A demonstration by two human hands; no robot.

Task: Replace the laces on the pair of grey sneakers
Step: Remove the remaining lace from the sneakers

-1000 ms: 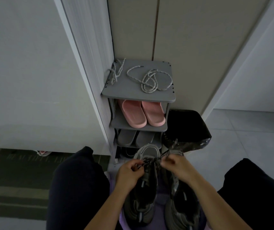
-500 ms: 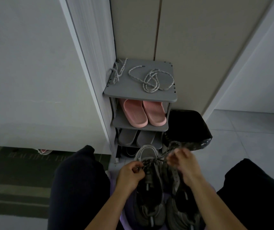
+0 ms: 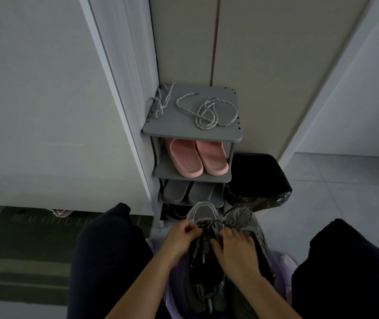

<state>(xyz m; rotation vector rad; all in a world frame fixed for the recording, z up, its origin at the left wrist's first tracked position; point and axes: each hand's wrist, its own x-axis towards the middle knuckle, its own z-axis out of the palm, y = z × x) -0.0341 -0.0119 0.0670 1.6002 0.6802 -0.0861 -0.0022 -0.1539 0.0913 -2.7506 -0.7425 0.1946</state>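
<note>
In the head view, the two grey sneakers [image 3: 203, 215] sit just in front of the shoe shelf [image 3: 190, 132], the left hand [image 3: 181, 238] has its grip pinched on the dark lace [image 3: 209, 225] of the left one, and the right hand [image 3: 234, 252] curls onto the same lace, but I cannot tell if its grip holds it.

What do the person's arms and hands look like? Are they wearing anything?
The left arm and right arm are bare, with no sleeves showing. The left hand and right hand have no gloves, and I see no watch or rings, though the light is dim.
</note>
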